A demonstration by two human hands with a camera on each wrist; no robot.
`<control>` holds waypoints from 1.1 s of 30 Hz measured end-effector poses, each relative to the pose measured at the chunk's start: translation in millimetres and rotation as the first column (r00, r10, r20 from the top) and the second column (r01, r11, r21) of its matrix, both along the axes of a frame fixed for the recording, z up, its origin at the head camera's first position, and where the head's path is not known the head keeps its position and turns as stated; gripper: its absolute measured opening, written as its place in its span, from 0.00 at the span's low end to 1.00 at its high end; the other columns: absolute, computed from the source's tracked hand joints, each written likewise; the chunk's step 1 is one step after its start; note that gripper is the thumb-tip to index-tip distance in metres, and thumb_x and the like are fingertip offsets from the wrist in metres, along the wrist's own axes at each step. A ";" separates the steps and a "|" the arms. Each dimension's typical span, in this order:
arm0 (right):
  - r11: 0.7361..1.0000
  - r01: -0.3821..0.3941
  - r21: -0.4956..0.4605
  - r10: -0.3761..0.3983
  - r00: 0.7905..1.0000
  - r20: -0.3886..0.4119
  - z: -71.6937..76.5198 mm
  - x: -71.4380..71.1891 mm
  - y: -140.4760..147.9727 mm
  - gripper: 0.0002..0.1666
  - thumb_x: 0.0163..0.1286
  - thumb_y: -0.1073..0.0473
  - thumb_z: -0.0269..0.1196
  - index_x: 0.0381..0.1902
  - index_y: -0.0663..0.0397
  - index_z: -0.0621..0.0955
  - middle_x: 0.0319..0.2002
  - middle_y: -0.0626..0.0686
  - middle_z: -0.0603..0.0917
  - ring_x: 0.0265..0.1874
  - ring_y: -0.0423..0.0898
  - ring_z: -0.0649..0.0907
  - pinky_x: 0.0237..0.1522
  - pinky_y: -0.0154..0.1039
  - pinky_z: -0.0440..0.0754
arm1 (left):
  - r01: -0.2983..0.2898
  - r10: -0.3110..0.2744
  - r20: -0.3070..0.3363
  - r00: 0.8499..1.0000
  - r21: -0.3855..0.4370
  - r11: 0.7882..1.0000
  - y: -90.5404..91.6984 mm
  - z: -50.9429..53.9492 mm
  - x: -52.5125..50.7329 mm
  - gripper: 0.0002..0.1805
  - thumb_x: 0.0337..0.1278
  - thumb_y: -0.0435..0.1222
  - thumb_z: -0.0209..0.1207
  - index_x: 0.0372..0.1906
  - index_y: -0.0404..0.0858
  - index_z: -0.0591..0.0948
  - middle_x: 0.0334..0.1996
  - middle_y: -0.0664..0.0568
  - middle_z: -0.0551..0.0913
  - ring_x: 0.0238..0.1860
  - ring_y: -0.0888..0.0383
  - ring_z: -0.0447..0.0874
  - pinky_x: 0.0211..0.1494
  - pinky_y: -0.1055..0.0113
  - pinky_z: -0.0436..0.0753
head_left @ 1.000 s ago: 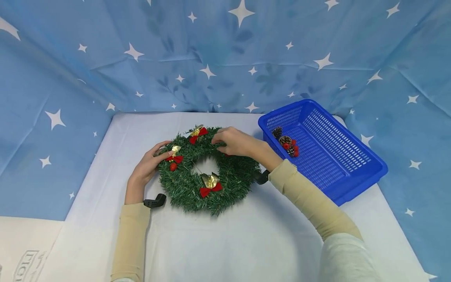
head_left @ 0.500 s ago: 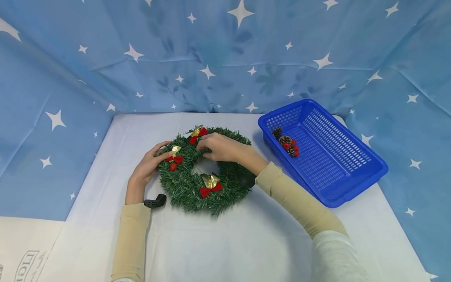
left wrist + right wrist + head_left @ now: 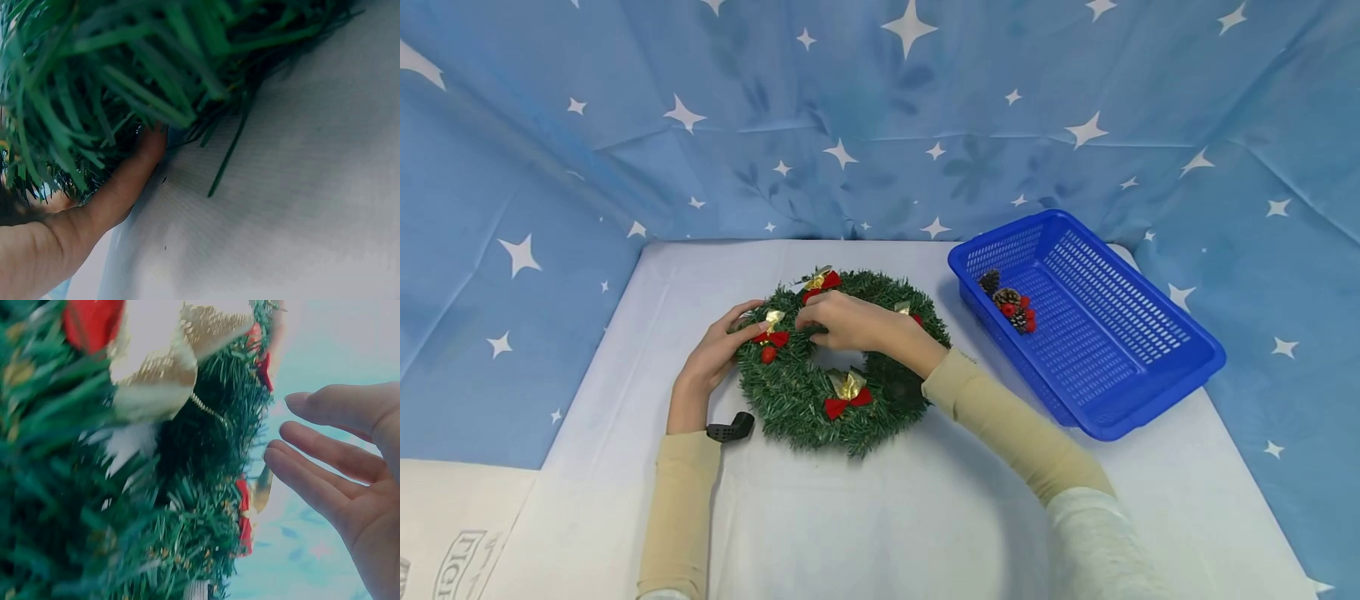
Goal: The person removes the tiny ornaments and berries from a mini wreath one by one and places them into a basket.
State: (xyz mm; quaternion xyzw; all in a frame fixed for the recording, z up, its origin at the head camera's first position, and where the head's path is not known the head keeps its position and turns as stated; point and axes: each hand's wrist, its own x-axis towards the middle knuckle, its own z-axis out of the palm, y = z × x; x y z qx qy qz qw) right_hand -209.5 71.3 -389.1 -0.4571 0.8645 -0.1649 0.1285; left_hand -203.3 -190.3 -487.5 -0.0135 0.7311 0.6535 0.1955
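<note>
A green wreath (image 3: 797, 408) of tinsel-like needles lies flat on the white table. Several red bows with gold leaves sit on it, among them a front bow (image 3: 848, 404), a left bow (image 3: 771, 337) and a right bow (image 3: 904, 308). My left hand (image 3: 715, 354) grips the wreath's left edge; the left wrist view has a finger (image 3: 119, 194) reaching under the needles. My right hand (image 3: 842, 321) is over the ring's upper inner part, partly covering the back bow (image 3: 822, 282). In the right wrist view its fingers (image 3: 325, 456) are extended and hold nothing.
A blue plastic basket (image 3: 1120, 425) stands at the back right. Pine cones (image 3: 1006, 297) and red berries (image 3: 1009, 310) lie in its left end. Behind the table hangs a blue star-patterned cloth (image 3: 880, 125).
My right hand has moved left across the top of the wreath, uncovering the right bow. The left hand and the wreath stay where they were.
</note>
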 end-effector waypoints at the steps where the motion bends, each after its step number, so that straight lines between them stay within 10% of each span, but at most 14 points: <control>1: 1.000 -0.006 -0.004 0.006 1.000 0.003 -0.5 0.7 -2.3 0.17 0.74 0.66 0.65 0.59 0.59 0.84 0.57 0.56 0.85 0.56 0.49 0.85 0.59 0.39 0.83 | 0.000 0.000 0.000 1.000 -0.002 1.000 -0.4 -0.4 0.2 0.39 0.70 0.50 0.63 0.81 0.53 0.62 0.84 0.43 0.36 0.83 0.39 0.31 0.77 0.25 0.44; 10: 0.999 -0.054 0.008 0.054 0.999 -0.005 -4.1 4.5 -26.1 0.17 0.75 0.65 0.64 0.60 0.58 0.83 0.58 0.56 0.84 0.54 0.47 0.86 0.56 0.36 0.84 | -0.003 0.003 0.012 1.000 0.007 1.000 -3.4 -5.9 -1.8 0.38 0.72 0.48 0.62 0.82 0.52 0.61 0.84 0.43 0.36 0.83 0.38 0.33 0.77 0.25 0.44; 17: 0.997 -0.079 0.012 0.079 0.997 0.006 -2.5 7.9 -41.7 0.18 0.76 0.63 0.63 0.62 0.56 0.83 0.59 0.55 0.84 0.54 0.47 0.86 0.53 0.34 0.84 | 0.008 -0.009 0.010 1.000 0.027 1.000 -1.8 9.5 5.5 0.35 0.77 0.44 0.56 0.82 0.49 0.59 0.84 0.41 0.35 0.79 0.40 0.43 0.76 0.39 0.55; 21: 0.995 -0.098 -0.004 0.098 0.995 0.008 -3.8 9.0 -48.5 0.18 0.77 0.63 0.62 0.63 0.56 0.82 0.60 0.54 0.83 0.55 0.46 0.86 0.54 0.32 0.83 | 0.011 -0.011 0.008 1.000 0.013 1.000 -0.6 19.2 9.1 0.35 0.78 0.42 0.54 0.83 0.46 0.57 0.83 0.39 0.39 0.47 0.56 0.68 0.50 0.60 0.68; 25: 0.994 -0.112 -0.009 0.112 0.994 0.005 -6.9 9.3 -55.0 0.19 0.76 0.63 0.63 0.63 0.56 0.82 0.60 0.54 0.84 0.56 0.46 0.85 0.56 0.31 0.82 | 0.006 -0.005 -0.003 1.000 0.033 0.999 -2.4 13.9 5.7 0.34 0.79 0.39 0.52 0.83 0.45 0.57 0.82 0.39 0.41 0.20 0.63 0.53 0.27 0.69 0.60; 33: 0.992 -0.125 0.033 0.124 0.992 0.021 -15.5 11.0 -62.3 0.18 0.77 0.65 0.61 0.62 0.57 0.83 0.60 0.55 0.85 0.57 0.46 0.86 0.56 0.29 0.82 | 0.011 -0.010 -0.031 0.999 0.025 1.000 -2.7 0.9 1.6 0.33 0.80 0.43 0.53 0.82 0.48 0.58 0.82 0.39 0.42 0.25 0.66 0.60 0.33 0.71 0.70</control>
